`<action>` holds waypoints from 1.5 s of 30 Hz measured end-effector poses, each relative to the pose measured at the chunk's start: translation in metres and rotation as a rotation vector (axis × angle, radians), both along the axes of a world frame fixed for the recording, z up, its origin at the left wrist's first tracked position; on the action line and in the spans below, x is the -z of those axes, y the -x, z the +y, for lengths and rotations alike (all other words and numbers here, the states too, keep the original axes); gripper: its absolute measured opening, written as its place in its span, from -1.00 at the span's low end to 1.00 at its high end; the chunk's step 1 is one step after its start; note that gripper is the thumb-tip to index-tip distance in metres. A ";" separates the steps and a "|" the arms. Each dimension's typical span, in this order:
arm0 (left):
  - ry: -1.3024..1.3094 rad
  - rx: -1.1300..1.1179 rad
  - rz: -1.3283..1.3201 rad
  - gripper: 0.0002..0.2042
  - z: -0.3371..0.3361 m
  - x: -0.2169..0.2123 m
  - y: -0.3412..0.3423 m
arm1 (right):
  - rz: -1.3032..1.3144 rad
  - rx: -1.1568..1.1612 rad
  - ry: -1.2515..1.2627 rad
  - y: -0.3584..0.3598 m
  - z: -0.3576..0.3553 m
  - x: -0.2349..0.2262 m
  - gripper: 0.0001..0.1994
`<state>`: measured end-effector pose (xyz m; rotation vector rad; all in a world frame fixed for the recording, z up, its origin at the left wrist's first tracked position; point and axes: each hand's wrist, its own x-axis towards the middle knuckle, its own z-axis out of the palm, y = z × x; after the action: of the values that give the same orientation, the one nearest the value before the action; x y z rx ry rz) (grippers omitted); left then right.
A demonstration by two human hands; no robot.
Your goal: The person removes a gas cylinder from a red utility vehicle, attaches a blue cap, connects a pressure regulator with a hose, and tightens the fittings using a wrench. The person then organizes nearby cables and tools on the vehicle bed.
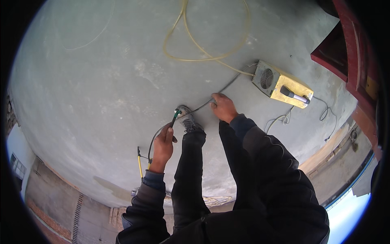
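Both hands bare: left hand [161, 147], right hand [223, 107]. Dark jacket, near black, with thin pale stitched seam lines running along the right sleeve [268, 158]. Blue-grey cuffs of an inner layer show at both wrists, left cuff [153, 179] ribbed. Dark creased trousers [187, 175]. Grey, worn shoe [187, 118].

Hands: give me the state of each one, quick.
Left hand: closed around a green-tipped tool on a grey cable.
Right hand: closed on the grey cable near the yellow machine.
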<state>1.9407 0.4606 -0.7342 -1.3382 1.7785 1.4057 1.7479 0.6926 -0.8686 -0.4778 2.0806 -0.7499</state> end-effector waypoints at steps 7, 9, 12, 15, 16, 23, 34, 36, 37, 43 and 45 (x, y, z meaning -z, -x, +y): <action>0.165 0.297 0.082 -0.71 -0.010 0.041 -0.024 | 0.331 0.114 -0.172 0.133 -0.023 0.158 -0.49; 0.113 0.359 0.164 -0.70 -0.001 0.083 0.008 | 0.352 -0.018 -0.211 0.165 0.021 0.201 -0.50; 0.067 0.312 0.136 -0.64 -0.001 0.111 0.023 | -0.179 0.279 -0.023 0.137 -0.006 0.174 -0.51; -0.041 0.148 0.197 -0.62 0.019 0.137 0.057 | -0.661 0.341 -0.095 0.126 -0.025 0.094 -0.56; -0.112 0.095 0.198 -0.62 0.032 0.145 0.074 | -0.699 0.321 -0.063 0.127 -0.028 0.069 -0.57; -0.550 -0.215 0.507 -0.55 0.100 0.188 0.166 | -0.805 0.742 0.041 0.142 -0.028 0.048 -0.71; -0.031 -0.088 0.330 -0.39 0.015 -0.010 0.119 | -0.238 1.683 0.655 0.150 -0.020 -0.116 -0.83; -0.158 -0.126 0.352 -0.46 0.013 -0.038 0.075 | -0.052 1.366 0.743 0.145 -0.032 -0.198 -0.82; -0.216 -0.175 0.323 -0.47 0.013 -0.062 0.063 | -0.013 1.243 0.749 0.140 -0.039 -0.242 -0.85; -0.233 -0.255 0.441 -0.57 0.010 -0.231 0.041 | 0.144 0.781 0.848 0.102 -0.087 -0.474 -0.88; -0.232 -0.282 0.530 -0.57 0.002 -0.289 0.043 | 0.196 0.720 0.921 0.095 -0.108 -0.540 -0.86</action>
<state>1.8975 0.4626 -0.4451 -1.1979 1.6977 2.2123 1.6532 0.5846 -0.3284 -0.2635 1.9727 -2.1885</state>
